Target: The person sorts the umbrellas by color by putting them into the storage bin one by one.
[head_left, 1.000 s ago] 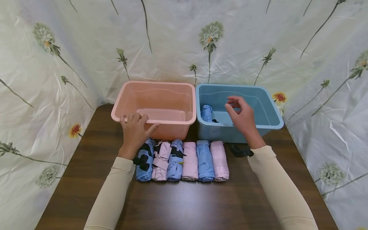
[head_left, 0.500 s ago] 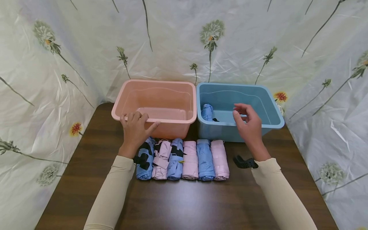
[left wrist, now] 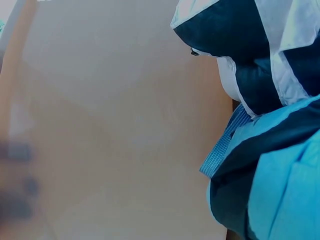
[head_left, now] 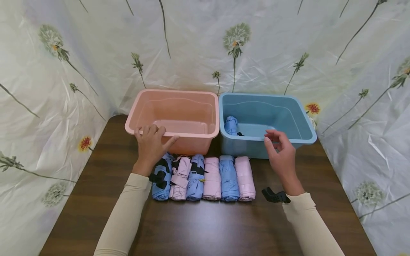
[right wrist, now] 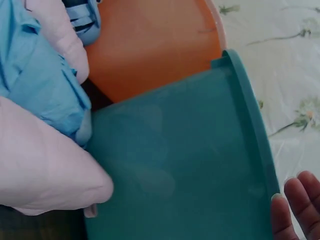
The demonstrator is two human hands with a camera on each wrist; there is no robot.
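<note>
The left hand [head_left: 151,147] rests on the front rim of the pink bin [head_left: 173,140], fingertips over its edge and thumb spread along the outside. Over the front rim of the blue bin [head_left: 246,145], near its right part, hovers the right hand [head_left: 282,154], fingers loosely bent and holding nothing. One rolled blue bundle [head_left: 231,125] lies in the blue bin's left end. In front of the bins several rolled bundles stand side by side, alternating blue [head_left: 229,179] and pink [head_left: 245,179]. The right wrist view shows the right fingertips [right wrist: 299,202] beside the blue bin's rim [right wrist: 257,122].
A dark wooden table [head_left: 205,227] carries everything. Behind and on both sides hangs a pale sheet [head_left: 192,42] with a dandelion print. The bins stand side by side at the table's back, with the bundle row close to their front walls.
The right hand has moved back toward the person and slightly right, from above the blue bin's inside to its front rim. The left hand stays on the pink rim.
</note>
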